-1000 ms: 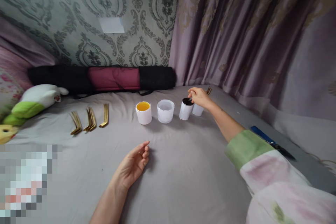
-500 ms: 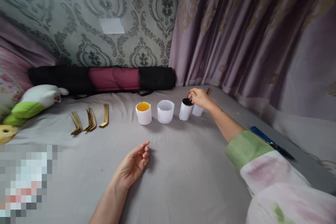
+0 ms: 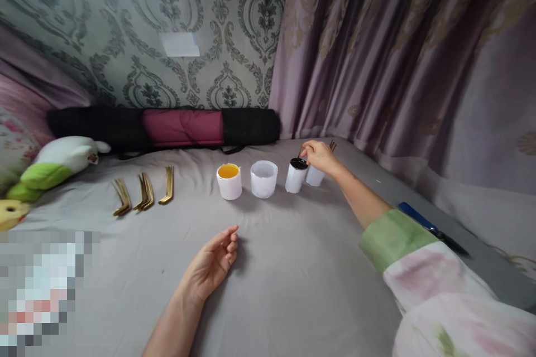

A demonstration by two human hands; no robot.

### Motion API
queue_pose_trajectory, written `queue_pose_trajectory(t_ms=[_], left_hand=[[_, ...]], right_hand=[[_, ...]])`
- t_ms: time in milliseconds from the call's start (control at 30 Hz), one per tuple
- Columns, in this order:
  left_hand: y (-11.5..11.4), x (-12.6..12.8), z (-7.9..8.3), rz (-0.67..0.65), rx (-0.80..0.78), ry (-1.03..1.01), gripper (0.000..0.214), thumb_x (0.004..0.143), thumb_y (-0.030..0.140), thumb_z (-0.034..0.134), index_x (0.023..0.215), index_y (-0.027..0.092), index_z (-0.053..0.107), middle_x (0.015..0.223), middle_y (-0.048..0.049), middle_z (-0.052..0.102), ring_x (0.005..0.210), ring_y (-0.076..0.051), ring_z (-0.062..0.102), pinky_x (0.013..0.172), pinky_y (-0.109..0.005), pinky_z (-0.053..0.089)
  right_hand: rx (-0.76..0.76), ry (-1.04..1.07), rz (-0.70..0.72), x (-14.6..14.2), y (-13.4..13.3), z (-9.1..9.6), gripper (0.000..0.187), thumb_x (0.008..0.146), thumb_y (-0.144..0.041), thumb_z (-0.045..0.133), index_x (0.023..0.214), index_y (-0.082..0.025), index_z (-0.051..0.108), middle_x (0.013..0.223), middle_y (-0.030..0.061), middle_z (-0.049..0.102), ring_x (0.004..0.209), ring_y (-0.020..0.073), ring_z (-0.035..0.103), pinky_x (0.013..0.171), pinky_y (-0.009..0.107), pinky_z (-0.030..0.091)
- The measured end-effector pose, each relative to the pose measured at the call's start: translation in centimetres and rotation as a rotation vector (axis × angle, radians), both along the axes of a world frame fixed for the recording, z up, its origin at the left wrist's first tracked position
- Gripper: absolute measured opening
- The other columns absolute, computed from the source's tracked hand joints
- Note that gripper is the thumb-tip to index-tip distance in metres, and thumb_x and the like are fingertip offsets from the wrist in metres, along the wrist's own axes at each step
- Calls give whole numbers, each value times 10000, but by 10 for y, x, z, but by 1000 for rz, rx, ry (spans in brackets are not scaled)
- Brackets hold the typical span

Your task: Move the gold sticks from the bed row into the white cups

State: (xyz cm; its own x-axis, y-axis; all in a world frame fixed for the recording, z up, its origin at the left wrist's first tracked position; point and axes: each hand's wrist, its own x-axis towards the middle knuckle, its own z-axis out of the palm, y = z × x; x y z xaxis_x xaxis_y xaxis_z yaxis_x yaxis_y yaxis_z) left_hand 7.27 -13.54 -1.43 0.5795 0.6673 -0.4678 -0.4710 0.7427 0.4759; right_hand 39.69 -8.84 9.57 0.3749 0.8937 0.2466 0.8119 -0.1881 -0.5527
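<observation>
My right hand (image 3: pixel 319 156) reaches far over a row of white cups on the grey sheet (image 3: pixel 293 268). Its fingers are pinched on thin gold sticks (image 3: pixel 333 145) that rise behind it, just above the cup with a dark inside (image 3: pixel 296 174). A further white cup (image 3: pixel 315 176) stands half hidden under that hand. To the left are a plain white cup (image 3: pixel 263 178) and a cup with a yellow inside (image 3: pixel 229 181). My left hand (image 3: pixel 211 264) lies palm up on the sheet in front of the cups, fingers loosely curled, holding nothing.
Three bundles of bent gold sticks (image 3: pixel 143 192) lie at the left. A black and maroon roll (image 3: pixel 167 128) rests along the wall. A white and green plush toy (image 3: pixel 54 163) is far left. A blue-handled tool (image 3: pixel 427 227) lies at the right by the curtain (image 3: pixel 397 56).
The view has shifted slightly. Both hands stay where they were; my right hand remains pinched over the dark cup.
</observation>
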Motion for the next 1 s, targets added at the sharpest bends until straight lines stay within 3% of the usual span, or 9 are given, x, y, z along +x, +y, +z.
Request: queue_pose_trajectory(t_ms=[633,1000], left_hand=[[-2,-1,-3,6,44,-7,203,751,74,494,948,72,544,724,-32,502,554,-50,463,463,-158,431],[-4,0,-4,9,55,15,207,744,70,501,946,63,545,720,-30,495,553,-52,464,460,-161,432]], right_hand=[[182,-20,15,-5,-26,9,210,810,-189,376,902,-147,559,760,14,652,424,56,525,526,199,416],[232,69,65,-12,-45,-1,232,805,-239,380,912,-150,565,741,27,643,424,58,509,476,191,389]])
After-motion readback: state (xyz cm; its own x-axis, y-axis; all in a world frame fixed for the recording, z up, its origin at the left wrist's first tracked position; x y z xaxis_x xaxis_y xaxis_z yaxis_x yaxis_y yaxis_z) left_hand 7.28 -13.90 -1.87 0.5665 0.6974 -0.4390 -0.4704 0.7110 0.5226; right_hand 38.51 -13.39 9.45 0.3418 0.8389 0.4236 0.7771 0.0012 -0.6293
